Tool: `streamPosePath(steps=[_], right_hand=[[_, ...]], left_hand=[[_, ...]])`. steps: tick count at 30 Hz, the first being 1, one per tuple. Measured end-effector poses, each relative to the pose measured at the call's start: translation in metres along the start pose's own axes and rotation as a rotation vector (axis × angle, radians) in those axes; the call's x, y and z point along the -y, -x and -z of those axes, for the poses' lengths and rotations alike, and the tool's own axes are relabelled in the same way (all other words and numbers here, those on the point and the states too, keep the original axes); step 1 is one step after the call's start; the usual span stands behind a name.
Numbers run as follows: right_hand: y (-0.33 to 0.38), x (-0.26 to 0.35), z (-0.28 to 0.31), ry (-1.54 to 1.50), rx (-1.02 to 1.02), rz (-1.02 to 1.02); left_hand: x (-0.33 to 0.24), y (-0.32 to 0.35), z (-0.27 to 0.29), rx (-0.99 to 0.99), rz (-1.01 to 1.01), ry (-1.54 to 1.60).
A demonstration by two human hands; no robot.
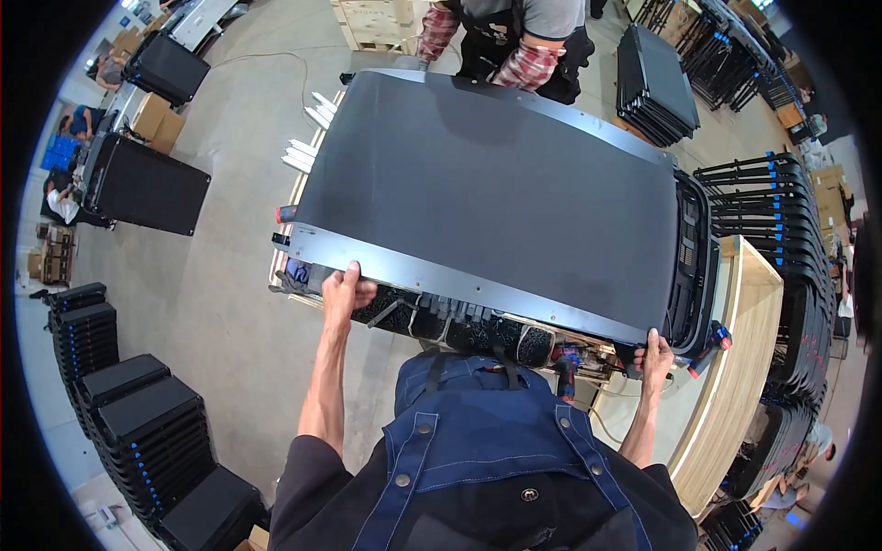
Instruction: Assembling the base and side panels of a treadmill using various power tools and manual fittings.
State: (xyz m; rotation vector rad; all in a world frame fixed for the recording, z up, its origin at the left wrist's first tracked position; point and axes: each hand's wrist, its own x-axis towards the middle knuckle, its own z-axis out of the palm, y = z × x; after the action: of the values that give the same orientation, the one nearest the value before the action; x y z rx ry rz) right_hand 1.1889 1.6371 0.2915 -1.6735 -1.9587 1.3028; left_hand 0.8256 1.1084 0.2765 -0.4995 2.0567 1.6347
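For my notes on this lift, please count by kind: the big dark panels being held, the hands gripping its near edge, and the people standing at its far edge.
Big dark panel: 1
Hands on the near edge: 2, the left hand and the right hand
Person at the far edge, in plaid sleeves: 1
Total: 4

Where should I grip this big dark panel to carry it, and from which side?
Probably by the pale metal strip along the near long edge of the dark panel, coming from the near side, hands far apart. The sheet is wide, flat and roughly level, so a spread grip looks steadiest. The left hand and right hand already sit near its two near corners; a co-worker's sleeve is at the far edge.
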Motion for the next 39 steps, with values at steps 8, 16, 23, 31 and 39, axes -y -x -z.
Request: streamPosePath(steps=[8,16,23,31,39], right_hand=[[0.002,-0.024,-0.008,-0.278,0.018,-0.091],[0.004,-0.027,-0.012,-0.32,-0.036,-0.09],[-0.004,-0.02,-0.014,-0.293,0.028,-0.114],[-0.003,-0.008,0.004,-0.316,0.11,-0.232],[0.053,-0.014,0.028,-0.115,0.009,0.198]], left_hand=[[0.045,-0.014,0.009,0.241,0.075,0.779],[0.057,-0.047,-0.023,0.145,0.136,1.251],[0.064,-0.059,-0.008,0.152,0.099,1.132],[0.043,-0.045,-0.027,0.089,0.061,0.757],[0.039,-0.044,-0.071,-0.095,-0.005,0.502]])
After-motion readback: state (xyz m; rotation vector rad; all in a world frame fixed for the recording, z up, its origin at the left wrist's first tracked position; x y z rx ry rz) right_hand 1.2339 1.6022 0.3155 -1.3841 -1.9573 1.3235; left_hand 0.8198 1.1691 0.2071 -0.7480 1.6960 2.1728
